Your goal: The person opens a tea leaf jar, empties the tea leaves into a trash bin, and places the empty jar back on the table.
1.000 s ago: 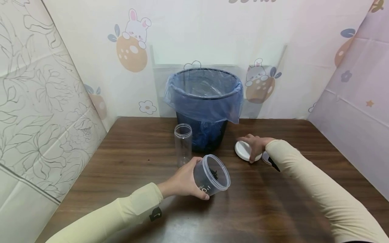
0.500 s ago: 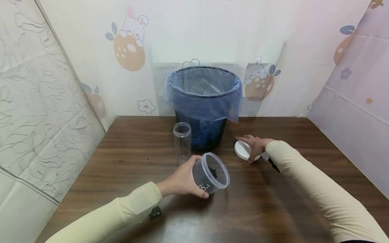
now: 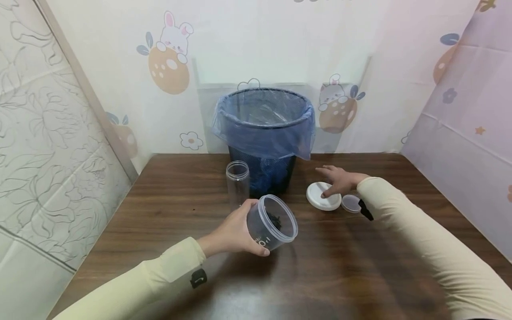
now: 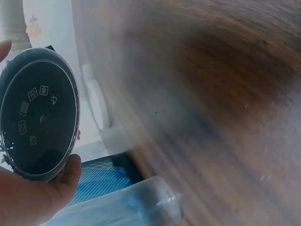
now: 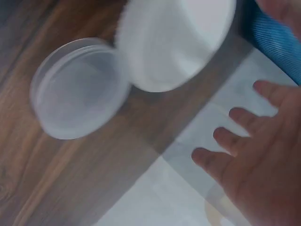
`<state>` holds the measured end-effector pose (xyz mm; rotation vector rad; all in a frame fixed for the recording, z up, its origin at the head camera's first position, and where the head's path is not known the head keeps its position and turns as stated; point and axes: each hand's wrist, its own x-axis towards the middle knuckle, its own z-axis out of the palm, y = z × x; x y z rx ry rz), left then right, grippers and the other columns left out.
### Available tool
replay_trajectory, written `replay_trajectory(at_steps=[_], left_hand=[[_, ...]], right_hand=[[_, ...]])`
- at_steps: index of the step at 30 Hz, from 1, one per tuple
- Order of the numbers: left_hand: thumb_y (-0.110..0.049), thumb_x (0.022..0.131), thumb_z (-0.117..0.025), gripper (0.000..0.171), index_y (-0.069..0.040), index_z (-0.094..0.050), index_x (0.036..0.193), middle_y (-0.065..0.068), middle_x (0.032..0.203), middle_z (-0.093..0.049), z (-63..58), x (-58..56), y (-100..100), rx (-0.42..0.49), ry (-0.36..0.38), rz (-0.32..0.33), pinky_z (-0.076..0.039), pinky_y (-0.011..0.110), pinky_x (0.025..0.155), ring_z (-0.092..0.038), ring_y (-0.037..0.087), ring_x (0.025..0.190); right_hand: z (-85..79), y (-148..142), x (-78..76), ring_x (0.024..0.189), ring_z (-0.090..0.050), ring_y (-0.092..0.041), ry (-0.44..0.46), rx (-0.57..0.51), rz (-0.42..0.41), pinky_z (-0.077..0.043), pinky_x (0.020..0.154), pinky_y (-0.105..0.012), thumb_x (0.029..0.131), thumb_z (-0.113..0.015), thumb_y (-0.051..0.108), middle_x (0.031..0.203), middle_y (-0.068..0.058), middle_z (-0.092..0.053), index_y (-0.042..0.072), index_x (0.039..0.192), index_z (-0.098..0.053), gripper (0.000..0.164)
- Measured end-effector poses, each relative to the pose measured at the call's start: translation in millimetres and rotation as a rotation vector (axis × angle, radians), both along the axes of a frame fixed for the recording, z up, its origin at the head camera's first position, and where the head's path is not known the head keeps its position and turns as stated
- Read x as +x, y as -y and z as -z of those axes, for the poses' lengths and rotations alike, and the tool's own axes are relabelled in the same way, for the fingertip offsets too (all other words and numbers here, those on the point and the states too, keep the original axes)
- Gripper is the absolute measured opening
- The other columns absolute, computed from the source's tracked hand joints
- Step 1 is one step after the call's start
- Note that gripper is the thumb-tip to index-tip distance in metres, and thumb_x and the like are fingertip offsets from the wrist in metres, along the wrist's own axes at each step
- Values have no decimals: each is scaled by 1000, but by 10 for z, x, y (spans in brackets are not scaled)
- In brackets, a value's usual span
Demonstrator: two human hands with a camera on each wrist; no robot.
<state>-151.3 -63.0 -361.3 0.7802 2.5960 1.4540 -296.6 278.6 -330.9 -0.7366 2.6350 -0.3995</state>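
My left hand grips a clear plastic tub round its side, tilted with its open mouth to the right. Dark, leaf-like bits lie inside it. In the left wrist view the tub's round base faces the camera, marked with small symbols. Just behind that hand stands a tall clear bottle, upright and uncapped. Above a white round lid hovers my right hand, fingers spread and holding nothing. Beside it lies a smaller translucent lid on the table.
A dark mesh bin with a blue plastic liner stands at the back of the wooden table. Patterned cloth walls rise behind the table and along both sides.
My right hand has lifted off the white lid, its fingers spreading, and the small translucent lid shows more fully. My left hand still holds the tilted tub, with little movement.
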Motion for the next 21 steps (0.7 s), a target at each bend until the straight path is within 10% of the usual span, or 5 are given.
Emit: replay_trajectory(at_steps=[21], left_hand=[[-20,47,-92,95,-5,-45,128,8,110,-58,-986,-114,229,-6,-89,-36,-49,36,83,-57,22,97]], right_hand=[[-1085,381,-87,141,-16,-34,5,-707,471,-18,112,-45,99,-44,42,155,-21,-15,4,152,-10,74]])
